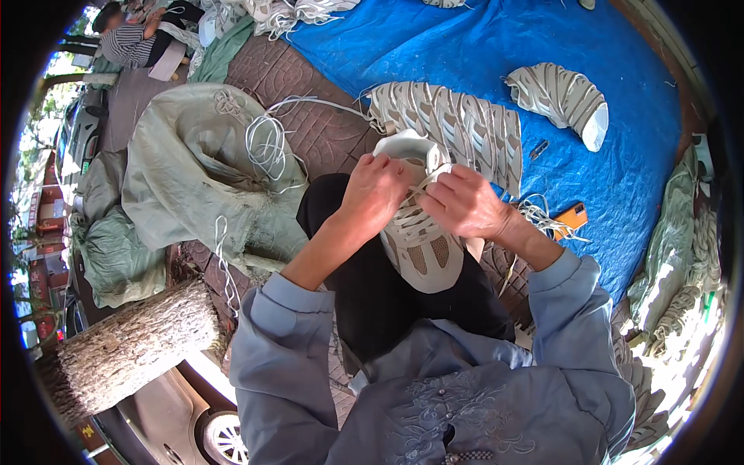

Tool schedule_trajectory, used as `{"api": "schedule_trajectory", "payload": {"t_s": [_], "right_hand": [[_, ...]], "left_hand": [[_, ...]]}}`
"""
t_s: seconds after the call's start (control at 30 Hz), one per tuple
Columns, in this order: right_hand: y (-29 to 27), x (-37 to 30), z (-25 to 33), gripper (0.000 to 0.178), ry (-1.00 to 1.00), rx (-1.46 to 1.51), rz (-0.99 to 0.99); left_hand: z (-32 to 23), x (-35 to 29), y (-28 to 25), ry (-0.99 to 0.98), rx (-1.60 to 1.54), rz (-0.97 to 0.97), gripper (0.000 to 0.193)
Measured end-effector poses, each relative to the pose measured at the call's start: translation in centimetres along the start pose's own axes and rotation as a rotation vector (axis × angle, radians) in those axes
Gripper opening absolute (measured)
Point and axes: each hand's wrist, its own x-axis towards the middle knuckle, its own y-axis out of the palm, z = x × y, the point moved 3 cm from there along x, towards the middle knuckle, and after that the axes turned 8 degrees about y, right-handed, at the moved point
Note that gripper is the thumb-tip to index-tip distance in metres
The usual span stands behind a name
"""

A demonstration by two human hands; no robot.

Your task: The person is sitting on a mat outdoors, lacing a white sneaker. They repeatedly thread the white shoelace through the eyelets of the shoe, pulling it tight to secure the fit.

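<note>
A light, soft white shoe (418, 240) is steadied by the left hand (373, 194); its limp lace (415, 190) is pinched by the right hand (463, 203), best gripped near the eyelets.

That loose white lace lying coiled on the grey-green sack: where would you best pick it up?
Probably pinch the loose white lace where its loops bunch on the grey-green sack, coming from above: it lies flat and limp, and several strands cross there, offering more to pinch than the single thin strand trailing away.

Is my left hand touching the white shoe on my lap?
Touching: the head view shows the left hand gripping the white shoe's upper by the laces.
</note>
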Motion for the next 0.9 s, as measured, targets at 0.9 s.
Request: {"api": "schedule_trajectory", "payload": {"t_s": [0.9], "right_hand": [[0.7, -2.8, -2.8, 0.023, 0.659, 0.578, -0.008]], "left_hand": [[9.6, -12.0, -8.8, -0.428, 0.114, -0.140, 0.005]]}}
